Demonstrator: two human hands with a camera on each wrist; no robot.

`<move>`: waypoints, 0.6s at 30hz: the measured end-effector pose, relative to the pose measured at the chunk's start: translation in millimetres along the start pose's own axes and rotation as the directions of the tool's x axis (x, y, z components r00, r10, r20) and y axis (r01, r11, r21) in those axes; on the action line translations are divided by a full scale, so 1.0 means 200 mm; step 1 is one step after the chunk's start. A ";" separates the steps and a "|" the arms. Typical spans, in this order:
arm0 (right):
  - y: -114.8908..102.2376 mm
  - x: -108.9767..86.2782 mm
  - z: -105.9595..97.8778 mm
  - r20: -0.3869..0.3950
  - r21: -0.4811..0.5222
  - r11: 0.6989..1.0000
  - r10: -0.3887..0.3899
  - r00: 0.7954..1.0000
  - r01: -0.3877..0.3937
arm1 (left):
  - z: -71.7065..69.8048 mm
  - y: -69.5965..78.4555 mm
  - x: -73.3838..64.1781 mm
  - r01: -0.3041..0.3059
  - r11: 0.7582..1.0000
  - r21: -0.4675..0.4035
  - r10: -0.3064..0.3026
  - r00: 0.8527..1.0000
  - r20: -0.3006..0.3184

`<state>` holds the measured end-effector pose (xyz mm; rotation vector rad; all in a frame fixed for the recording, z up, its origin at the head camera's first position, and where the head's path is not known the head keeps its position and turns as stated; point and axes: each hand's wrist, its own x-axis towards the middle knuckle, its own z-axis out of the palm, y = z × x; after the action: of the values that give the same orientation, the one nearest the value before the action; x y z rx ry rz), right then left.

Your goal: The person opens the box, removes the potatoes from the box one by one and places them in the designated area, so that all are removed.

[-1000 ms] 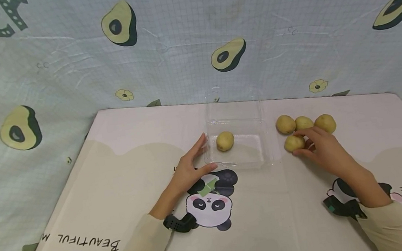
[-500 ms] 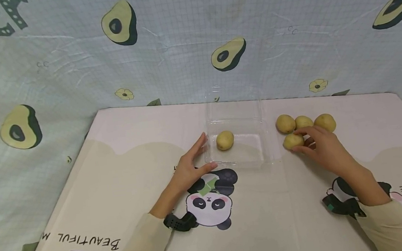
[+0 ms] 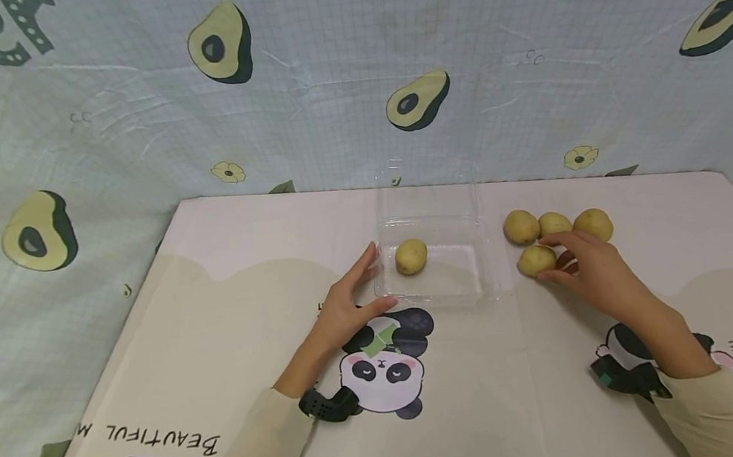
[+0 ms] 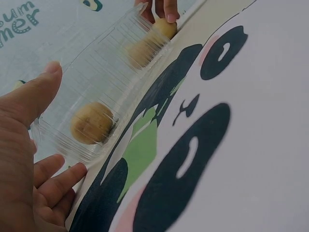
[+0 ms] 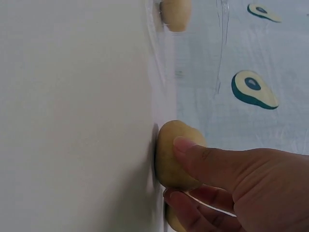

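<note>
A clear plastic clamshell container [image 3: 454, 268] lies with its lid raised at the middle of the table, one potato [image 3: 411, 256] in its left part. At the container's left front corner, my left hand [image 3: 343, 313] has its thumb and fingers spread, fingertips right at the wall. To the right, my right hand [image 3: 589, 272] holds the front potato [image 3: 534, 261] between thumb and fingers, low over the table. The right wrist view shows the thumb laid on this potato [image 5: 169, 159], the other fingers below it. Behind it sit three more potatoes [image 3: 521, 227], partly covered by the hand.
The table wears a pale cloth printed with pandas [image 3: 383, 383] and lettering. A hanging sheet with avocado prints [image 3: 418, 100] rises behind the table's back edge. The container's transparent lid [image 3: 426, 196] stands up toward that sheet. Each wrist carries a black strapped device [image 3: 328, 405].
</note>
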<state>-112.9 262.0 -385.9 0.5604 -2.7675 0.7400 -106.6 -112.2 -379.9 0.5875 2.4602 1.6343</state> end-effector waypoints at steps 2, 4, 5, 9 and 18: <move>0.00 0.00 -0.01 0.001 0.001 1.000 0.003 1.000 -0.003 | 0.00 0.00 0.00 -0.002 1.000 -0.003 0.002 1.000 -0.001; 0.00 0.00 -0.01 0.001 0.001 1.000 0.010 1.000 -0.010 | 0.00 0.00 0.00 -0.002 1.000 -0.006 0.002 1.000 -0.002; -0.01 0.00 -0.02 0.000 0.002 1.000 0.014 1.000 -0.014 | 0.00 0.00 0.00 -0.003 1.000 -0.007 0.003 1.000 -0.002; -0.01 0.00 -0.04 0.000 0.000 1.000 0.025 1.000 -0.025 | 0.01 0.00 0.00 -0.003 1.000 -0.007 0.003 1.000 -0.003; -0.05 0.02 -0.08 -0.038 -0.024 1.000 -0.008 0.999 0.007 | 0.00 -0.01 0.00 -0.002 1.000 0.002 0.002 1.000 0.000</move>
<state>-110.5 261.9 -366.7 0.5463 -2.7341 0.7069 -106.7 -111.8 -381.4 0.5902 2.4616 1.6327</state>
